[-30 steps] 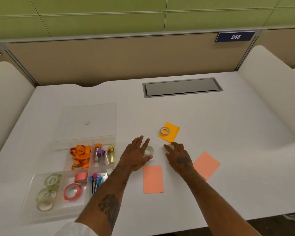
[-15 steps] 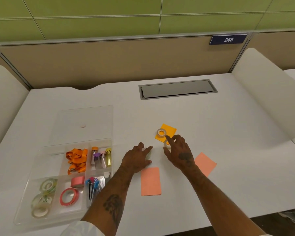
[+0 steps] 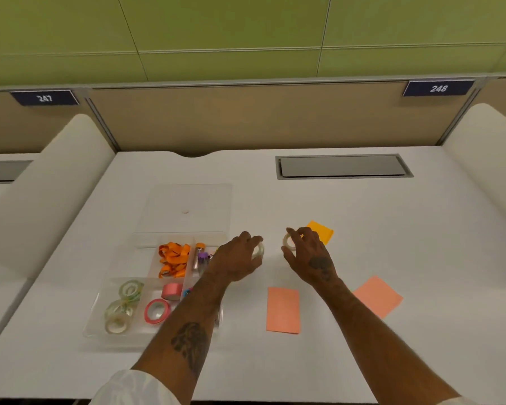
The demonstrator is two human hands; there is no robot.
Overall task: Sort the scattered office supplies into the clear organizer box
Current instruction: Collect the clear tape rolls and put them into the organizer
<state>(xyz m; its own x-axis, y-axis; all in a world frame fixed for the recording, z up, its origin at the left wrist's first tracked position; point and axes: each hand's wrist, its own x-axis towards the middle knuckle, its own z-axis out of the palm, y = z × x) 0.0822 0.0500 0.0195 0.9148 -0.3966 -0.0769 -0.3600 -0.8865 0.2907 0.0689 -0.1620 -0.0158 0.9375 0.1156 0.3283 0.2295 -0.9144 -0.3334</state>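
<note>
left hand (image 3: 237,260): fingers curled around a clear tape roll (image 3: 259,249), palm down mid-tabletop | right hand (image 3: 310,255): fingertips pinching a second tape roll (image 3: 288,240) beside the orange sticky note (image 3: 322,231) | organizer box (image 3: 100,323): near left edge, left forearm crossing its right side | two pink notes (image 3: 283,310) lie nearer the front edge

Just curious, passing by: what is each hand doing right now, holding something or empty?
Left hand: fingers closed around a clear tape roll.
Right hand: fingers closed on another small tape roll.
</note>
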